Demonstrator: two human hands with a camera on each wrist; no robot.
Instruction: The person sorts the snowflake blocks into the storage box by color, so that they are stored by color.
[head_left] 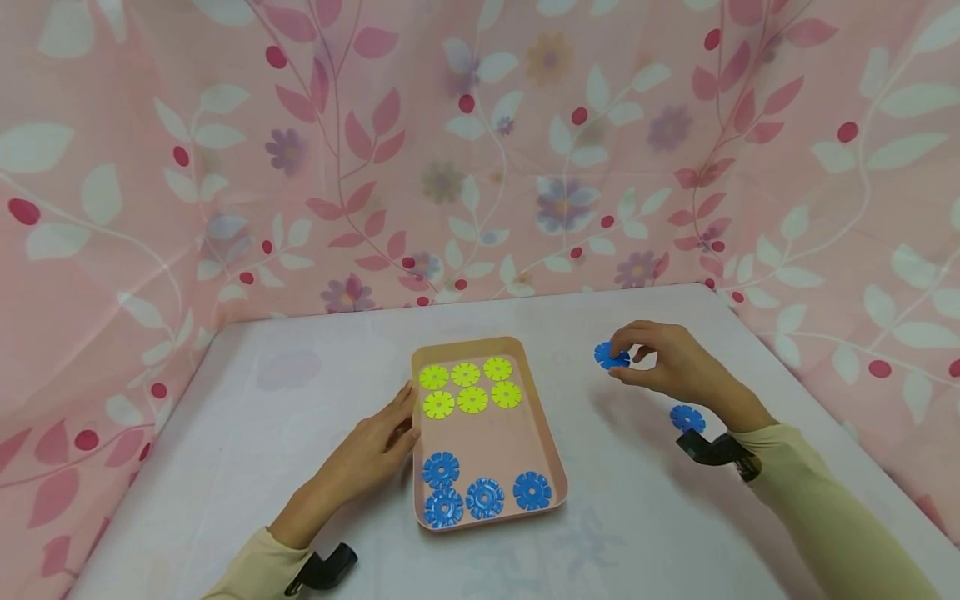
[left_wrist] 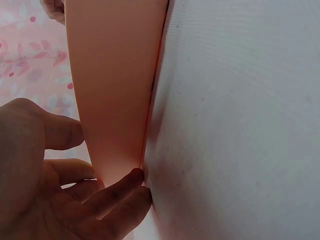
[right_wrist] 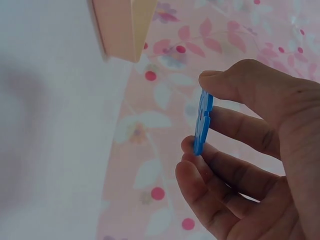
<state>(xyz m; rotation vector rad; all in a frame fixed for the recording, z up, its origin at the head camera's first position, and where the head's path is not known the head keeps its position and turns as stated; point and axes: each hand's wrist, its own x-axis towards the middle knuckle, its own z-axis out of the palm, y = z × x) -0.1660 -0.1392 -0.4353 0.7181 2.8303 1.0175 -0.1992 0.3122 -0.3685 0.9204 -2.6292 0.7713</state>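
Observation:
A pink tray [head_left: 551,450] lies on the table with several yellow-green notched discs [head_left: 472,400] in rows at its far end. Several blue notched discs [head_left: 485,498] lie at its near end. My left hand [head_left: 367,450] rests against the tray's left side. In the left wrist view, its fingertips [left_wrist: 135,175] touch the outer wall low down, by the tabletop. Right of the tray, above the table, my right hand [head_left: 667,358] pinches a blue notched disc [right_wrist: 203,122] between thumb and fingers. Another blue disc [head_left: 687,419] lies on the table below the right wrist.
A white cloth [head_left: 225,467] covers the table. Pink floral fabric [head_left: 480,167] hangs behind it and along both sides. Dark wrist mounts show at the left sleeve [head_left: 258,562] and the right sleeve [head_left: 832,508].

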